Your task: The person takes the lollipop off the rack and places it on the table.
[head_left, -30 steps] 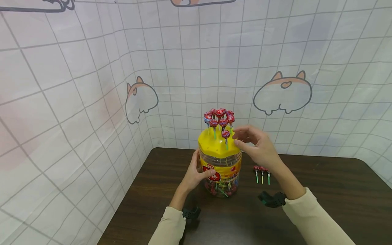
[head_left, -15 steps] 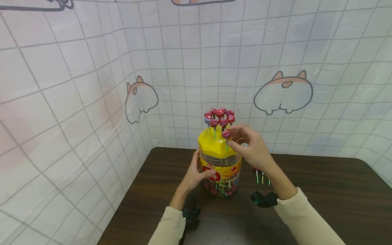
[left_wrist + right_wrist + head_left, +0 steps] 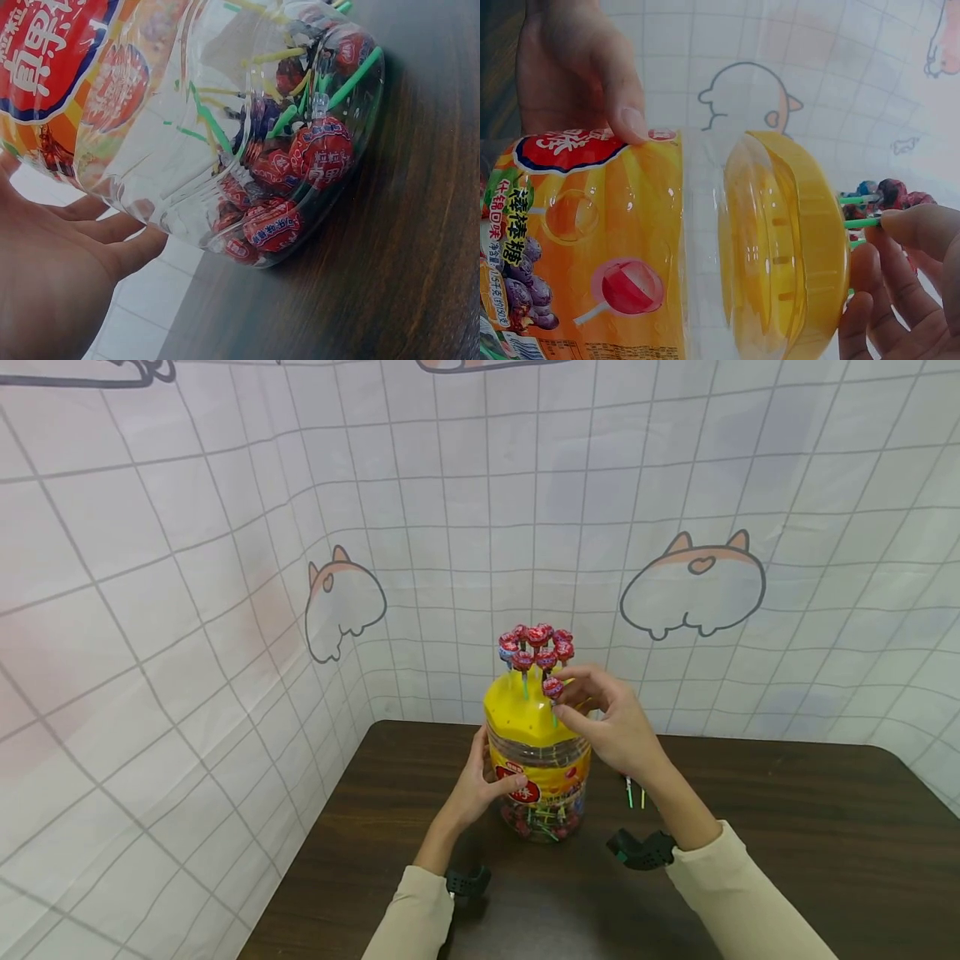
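Head view: right hand (image 3: 611,718) pinches vertical lollipop (image 3: 552,687), candy up, left hand (image 3: 474,787) grips jar (image 3: 546,764)

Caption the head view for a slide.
Left hand holds the candy jar; right hand pinches a lollipop on its lid.

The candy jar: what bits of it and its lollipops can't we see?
Head view: the heads of the loose lollipops, mostly hidden behind the right arm.
Right wrist view: the held lollipop's head, hidden behind the fingers of the right hand.
Left wrist view: the jar's lid, cut off by the edge.
Head view: the label's small print, too small.
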Motion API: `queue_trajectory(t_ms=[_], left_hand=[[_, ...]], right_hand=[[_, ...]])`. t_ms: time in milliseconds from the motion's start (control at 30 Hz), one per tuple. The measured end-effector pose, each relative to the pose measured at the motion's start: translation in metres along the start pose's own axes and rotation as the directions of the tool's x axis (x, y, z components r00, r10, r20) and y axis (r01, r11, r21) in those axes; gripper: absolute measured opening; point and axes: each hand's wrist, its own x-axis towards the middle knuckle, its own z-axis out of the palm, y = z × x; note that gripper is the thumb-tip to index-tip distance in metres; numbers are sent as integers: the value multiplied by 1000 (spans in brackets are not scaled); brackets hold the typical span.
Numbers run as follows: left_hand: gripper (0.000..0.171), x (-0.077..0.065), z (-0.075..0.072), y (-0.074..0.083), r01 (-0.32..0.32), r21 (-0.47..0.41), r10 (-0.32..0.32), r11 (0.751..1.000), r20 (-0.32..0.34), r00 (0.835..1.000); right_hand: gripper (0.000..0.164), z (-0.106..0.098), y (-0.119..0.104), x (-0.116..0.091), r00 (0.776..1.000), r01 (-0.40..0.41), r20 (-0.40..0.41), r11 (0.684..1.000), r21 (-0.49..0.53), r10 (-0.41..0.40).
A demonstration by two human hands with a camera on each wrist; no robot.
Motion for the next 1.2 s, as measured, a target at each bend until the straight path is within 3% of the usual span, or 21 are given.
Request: queue_trajectory(t_ms=[300, 600, 800, 1000, 1200], left_hand=[[95, 1, 1, -1, 14, 4, -14, 1000, 13, 1000], [93, 1, 1, 0, 14, 6, -14, 1000, 20, 1000], [94, 0, -1, 0, 14, -25, -14, 1000, 18, 1000], [93, -2, -3, 1, 10, -39, -9, 999, 31, 999], [94, -1, -1, 0, 11, -37, -10, 999, 29, 1000]], right_hand=[[43, -3, -4, 0, 998, 26, -66, 995, 99, -19], [45, -22, -6, -7, 988, 55, -154, 983, 176, -28], [43, -33, 10, -28, 972, 14, -232, 969, 245, 45], [42, -41, 34, -46, 950, 10, -297, 937, 350, 101], [42, -54, 51, -55, 928, -12, -342, 930, 368, 148]])
